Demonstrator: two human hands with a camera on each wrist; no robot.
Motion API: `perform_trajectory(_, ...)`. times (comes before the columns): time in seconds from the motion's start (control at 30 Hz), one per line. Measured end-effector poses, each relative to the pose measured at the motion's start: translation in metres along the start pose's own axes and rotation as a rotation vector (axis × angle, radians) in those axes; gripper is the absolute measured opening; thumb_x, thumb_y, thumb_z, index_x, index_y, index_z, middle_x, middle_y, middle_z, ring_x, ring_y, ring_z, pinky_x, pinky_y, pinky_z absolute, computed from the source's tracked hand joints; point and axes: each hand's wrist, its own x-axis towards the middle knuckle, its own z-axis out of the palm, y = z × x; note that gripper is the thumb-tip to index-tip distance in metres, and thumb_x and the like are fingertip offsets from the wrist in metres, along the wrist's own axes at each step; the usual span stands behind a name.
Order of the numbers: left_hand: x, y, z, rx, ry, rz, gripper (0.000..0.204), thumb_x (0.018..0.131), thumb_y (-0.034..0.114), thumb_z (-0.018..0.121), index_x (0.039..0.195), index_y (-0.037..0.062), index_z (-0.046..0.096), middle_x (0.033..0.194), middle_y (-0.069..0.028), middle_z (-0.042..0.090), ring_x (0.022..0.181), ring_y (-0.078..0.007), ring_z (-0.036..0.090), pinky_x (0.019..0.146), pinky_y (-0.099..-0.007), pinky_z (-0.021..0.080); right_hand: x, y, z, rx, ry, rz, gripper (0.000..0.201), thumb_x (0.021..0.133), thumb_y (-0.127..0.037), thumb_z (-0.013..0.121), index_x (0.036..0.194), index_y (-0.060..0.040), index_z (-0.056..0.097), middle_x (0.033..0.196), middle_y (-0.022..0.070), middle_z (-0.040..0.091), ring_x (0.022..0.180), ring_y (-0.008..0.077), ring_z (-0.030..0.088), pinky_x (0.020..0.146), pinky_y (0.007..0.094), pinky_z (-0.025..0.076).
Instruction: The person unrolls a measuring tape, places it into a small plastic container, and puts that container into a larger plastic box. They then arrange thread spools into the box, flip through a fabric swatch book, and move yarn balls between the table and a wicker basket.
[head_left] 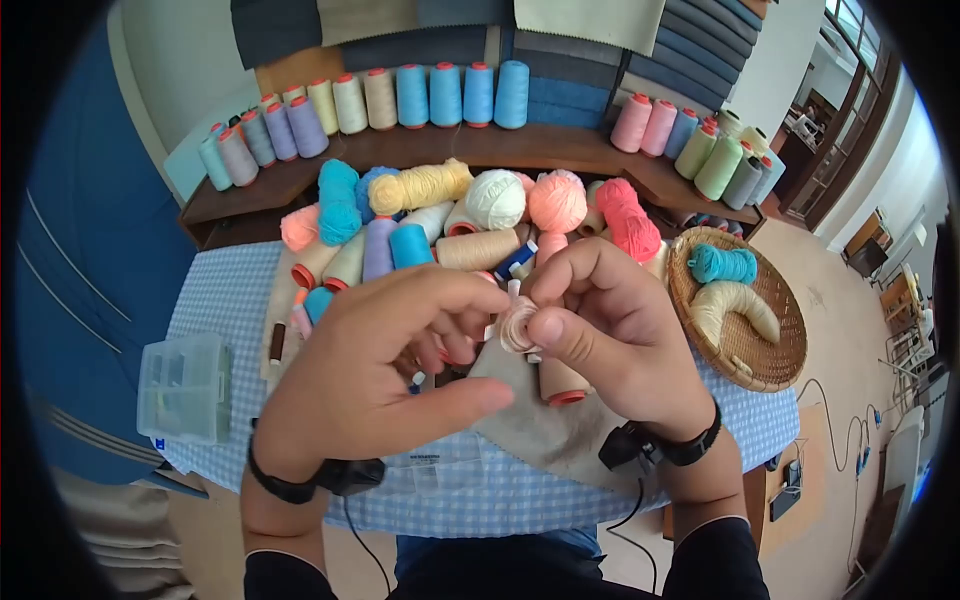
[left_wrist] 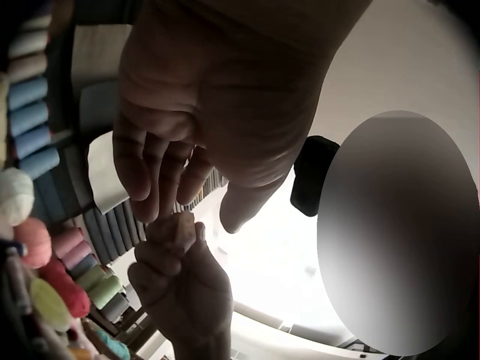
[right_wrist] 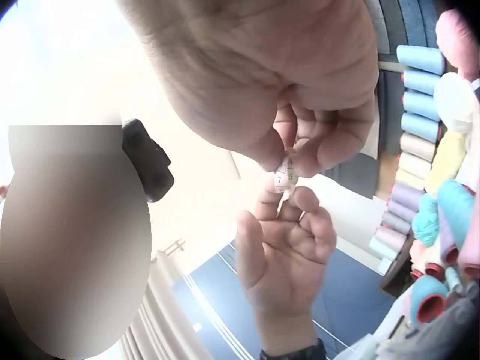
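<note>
A small rolled-up tape measure [head_left: 517,326], pale with printed figures, is held up over the table. My right hand [head_left: 625,335] pinches it between thumb and index finger; the other fingers are curled behind. Printed numbers show on the tape's edge in the right wrist view. My left hand [head_left: 400,345] is close on the other side, its fingers loosely bent and the thumb standing apart. In the right wrist view the left fingertips come right up to the roll. Beneath the hands lies grey cloth [head_left: 545,440], partly hidden, with a beige thread cone [head_left: 562,380] on it.
Yarn balls and thread cones, such as a white ball [head_left: 495,199], heap up behind the hands. A wicker basket [head_left: 790,340] holding yarn stands right, a clear plastic box [head_left: 183,388] left. Thread cones line the dark shelf [head_left: 400,152] at the back. Blue checked cloth [head_left: 450,510] covers the table.
</note>
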Motion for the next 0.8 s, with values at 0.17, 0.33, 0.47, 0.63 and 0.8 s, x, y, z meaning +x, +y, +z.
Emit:
perform_trajectory(0.17, -0.002, -0.017, 0.019, -0.231, 0.134, -0.033, 0.035, 0.082, 0.005, 0.079, 0.114, 0.0031, 0.063, 0.096, -0.0005, 0.066, 0.077, -0.0061, 0.06, 0.066, -0.0215, 0.049, 0.001, 0.014, -0.001, -0.155, -0.002, -0.11, 0.014, 0.096, -0.009, 0.069, 0.104, -0.0038, 0.06, 0.096, -0.0001, 0.064, 0.087, 0.006, 0.062, 0.074, 0.0218, 0.049)
perform_trajectory(0.33, 0.002, -0.032, 0.016, -0.185, 0.105, 0.016, 0.028, 0.083, 0.003, 0.076, 0.109, 0.0031, 0.064, 0.096, -0.0007, 0.066, 0.076, -0.0052, 0.06, 0.066, -0.0214, 0.049, 0.003, 0.02, -0.006, -0.205, -0.036, -0.125, 0.021, 0.093, -0.007, 0.071, 0.11, -0.0032, 0.06, 0.092, -0.0006, 0.065, 0.084, 0.0061, 0.062, 0.073, 0.0225, 0.048)
perform_trajectory(0.47, 0.005, -0.036, 0.016, -0.138, 0.091, 0.019, 0.024, 0.084, 0.001, 0.074, 0.105, 0.0033, 0.064, 0.091, -0.0005, 0.065, 0.074, -0.0055, 0.06, 0.064, -0.0218, 0.049, 0.006, 0.02, -0.011, -0.341, -0.059, -0.124, 0.027, 0.09, -0.004, 0.072, 0.115, -0.0018, 0.06, 0.09, 0.0001, 0.066, 0.083, 0.0073, 0.064, 0.073, 0.0234, 0.049)
perform_trajectory(0.63, 0.006, -0.048, 0.014, -0.161, 0.07, -0.074, 0.019, 0.085, 0.002, 0.073, 0.1, 0.0028, 0.063, 0.088, -0.0014, 0.065, 0.072, -0.0067, 0.06, 0.063, -0.0225, 0.049, 0.008, 0.025, -0.014, -0.5, -0.071, -0.054, 0.024, 0.088, -0.004, 0.072, 0.109, -0.0015, 0.06, 0.087, 0.0045, 0.067, 0.077, 0.0126, 0.067, 0.069, 0.028, 0.051)
perform_trajectory(0.8, 0.012, -0.057, 0.014, -0.01, -0.118, -0.233, 0.014, 0.087, 0.002, 0.071, 0.096, 0.001, 0.061, 0.083, -0.0038, 0.062, 0.072, -0.0097, 0.061, 0.063, -0.0252, 0.05, 0.015, 0.032, -0.02, -0.678, -0.154, 0.219, 0.022, 0.086, -0.005, 0.073, 0.105, -0.0012, 0.061, 0.087, 0.0032, 0.063, 0.079, 0.011, 0.062, 0.07, 0.0258, 0.051)
